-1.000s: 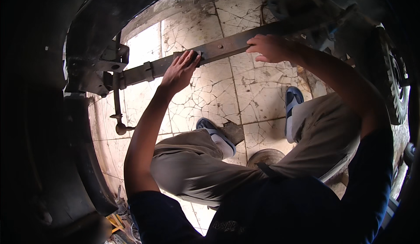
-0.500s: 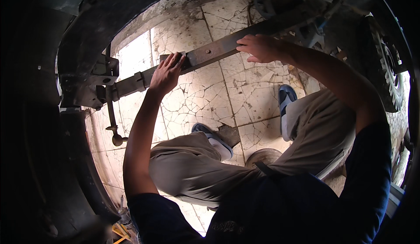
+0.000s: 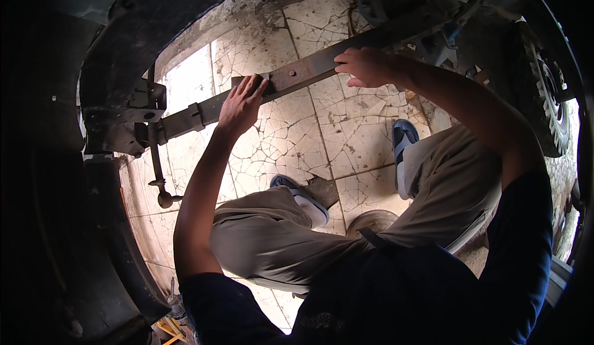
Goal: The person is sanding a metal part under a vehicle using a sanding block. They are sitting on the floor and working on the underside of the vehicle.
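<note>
A long dark metal beam [image 3: 305, 72] with a rusty patch and a bolt head runs from lower left to upper right before me. My left hand [image 3: 241, 106] lies over a dark flat pad [image 3: 237, 80], its fingers close together, pressing it against the beam left of the bolt. The fingers hide most of the pad, and its exact kind does not show. Farther right, my right hand [image 3: 371, 68] rests at the beam, with its fingers stretched over the metal and its thumb apart near the lower edge. Nothing shows in that hand.
Dark vehicle frame parts [image 3: 117, 91] curve around the left and top. A rod with a ball end [image 3: 164, 198] hangs at left. A treaded tire [image 3: 547, 97] stands at right. Cracked floor tiles [image 3: 278, 141], my sandals [image 3: 405, 136] and a round metal disc [image 3: 372, 221] lie below.
My left hand has slid a little to the right along the beam, and the dark pad has moved with it. My right hand stays in nearly the same place.
</note>
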The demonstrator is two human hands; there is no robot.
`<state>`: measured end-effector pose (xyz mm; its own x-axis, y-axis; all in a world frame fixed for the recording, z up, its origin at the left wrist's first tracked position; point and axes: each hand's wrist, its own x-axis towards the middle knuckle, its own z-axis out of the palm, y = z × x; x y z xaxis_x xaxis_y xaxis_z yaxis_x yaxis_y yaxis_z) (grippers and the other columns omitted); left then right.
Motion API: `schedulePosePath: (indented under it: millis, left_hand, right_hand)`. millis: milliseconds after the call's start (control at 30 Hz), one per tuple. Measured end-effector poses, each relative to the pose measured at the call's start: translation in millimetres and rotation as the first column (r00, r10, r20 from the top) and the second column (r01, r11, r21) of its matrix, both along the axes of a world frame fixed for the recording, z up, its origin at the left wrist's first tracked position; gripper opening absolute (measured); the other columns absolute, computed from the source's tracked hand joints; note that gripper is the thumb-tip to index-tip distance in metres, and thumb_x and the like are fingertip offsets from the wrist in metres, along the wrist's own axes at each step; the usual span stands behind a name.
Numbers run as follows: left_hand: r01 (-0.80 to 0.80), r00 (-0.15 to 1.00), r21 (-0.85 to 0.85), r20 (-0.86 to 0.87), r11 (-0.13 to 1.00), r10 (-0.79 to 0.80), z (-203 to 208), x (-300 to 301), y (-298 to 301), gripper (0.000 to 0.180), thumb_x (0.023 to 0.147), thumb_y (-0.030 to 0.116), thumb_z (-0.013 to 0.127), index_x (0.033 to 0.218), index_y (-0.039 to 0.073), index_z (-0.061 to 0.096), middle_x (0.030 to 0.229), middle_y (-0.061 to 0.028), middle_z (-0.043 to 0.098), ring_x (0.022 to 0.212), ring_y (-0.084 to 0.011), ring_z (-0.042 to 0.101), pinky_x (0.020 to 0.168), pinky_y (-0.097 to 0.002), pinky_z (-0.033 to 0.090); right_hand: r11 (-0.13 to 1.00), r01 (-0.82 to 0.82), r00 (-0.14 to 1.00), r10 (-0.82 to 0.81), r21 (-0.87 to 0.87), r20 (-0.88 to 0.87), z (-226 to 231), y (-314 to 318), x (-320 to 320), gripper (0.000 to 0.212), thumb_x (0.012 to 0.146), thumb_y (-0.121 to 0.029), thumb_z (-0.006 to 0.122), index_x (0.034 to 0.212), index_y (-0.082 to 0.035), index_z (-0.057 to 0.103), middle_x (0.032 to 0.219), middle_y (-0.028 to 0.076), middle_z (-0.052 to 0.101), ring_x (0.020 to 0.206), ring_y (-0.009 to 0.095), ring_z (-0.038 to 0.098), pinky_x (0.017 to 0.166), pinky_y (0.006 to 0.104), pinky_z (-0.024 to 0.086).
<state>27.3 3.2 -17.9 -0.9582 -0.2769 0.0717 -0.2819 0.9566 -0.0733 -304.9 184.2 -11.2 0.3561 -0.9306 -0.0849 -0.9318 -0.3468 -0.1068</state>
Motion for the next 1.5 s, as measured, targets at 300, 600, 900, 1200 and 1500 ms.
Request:
schedulePosePath:
  millis: [300,600,900,1200,1500]
  left_hand:
    - [0.105,0.995,0.088,-0.011,0.991,-0.104,-8.2,-32.9,32.6,0.049,0.097,0.009,0.053,0.145,0.016,0.05,0.15,-0.0192,0.045,0.14,-0.0347,0.042,0.113,-0.0456,0.039]
    - [0.051,0.998,0.086,-0.038,0.995,-0.048,-3.6,-14.3,-1.8,0.049,0.097,0.01,0.053,0.145,0.02,0.05,0.15,-0.0189,0.045,0.14,-0.0333,0.043,0.114,-0.0456,0.037]
    - [0.152,0.988,0.126,-0.014,0.98,-0.151,-12.0,-37.4,28.5,0.05,0.097,0.012,0.053,0.146,0.021,0.049,0.151,-0.0182,0.044,0.14,-0.0345,0.042,0.115,-0.0447,0.036]
    - [0.092,0.995,0.044,-0.034,0.995,-0.091,-3.3,-13.1,-4.3,0.046,0.097,0.015,0.058,0.142,0.02,0.054,0.15,-0.0157,0.046,0.139,-0.0317,0.044,0.112,-0.0448,0.04]
    - [0.19,0.982,0.166,-0.023,0.968,-0.189,-7.6,-41.6,34.7,0.046,0.098,0.014,0.054,0.144,0.023,0.052,0.153,-0.0154,0.043,0.14,-0.0331,0.042,0.114,-0.0442,0.038]
  right_hand:
    - [1.0,0.011,0.999,-0.012,0.01,0.031,1.6,-2.4,0.2,0.044,0.084,-0.027,0.074,0.122,-0.008,0.064,0.134,0.012,0.056,0.12,0.028,0.055,0.093,0.0407,0.052]
    - [1.0,-0.006,0.998,0.006,-0.01,0.062,-0.2,-2.8,-2.2,0.043,0.084,-0.026,0.074,0.122,-0.008,0.065,0.132,0.011,0.057,0.119,0.028,0.055,0.093,0.0403,0.052]
    - [1.0,0.0,0.998,0.0,0.003,0.058,2.3,-2.6,-0.4,0.041,0.085,-0.026,0.074,0.121,-0.008,0.066,0.131,0.011,0.057,0.118,0.028,0.056,0.092,0.0399,0.052]
    - [0.999,-0.018,0.996,0.021,-0.032,0.085,0.7,-3.0,-2.6,0.041,0.084,-0.025,0.074,0.12,-0.008,0.066,0.13,0.011,0.057,0.119,0.028,0.055,0.092,0.0401,0.052]
    - [1.0,-0.009,0.998,0.01,-0.021,0.058,2.2,-0.8,-1.6,0.041,0.085,-0.025,0.074,0.121,-0.008,0.066,0.131,0.011,0.056,0.118,0.028,0.055,0.092,0.0398,0.052]
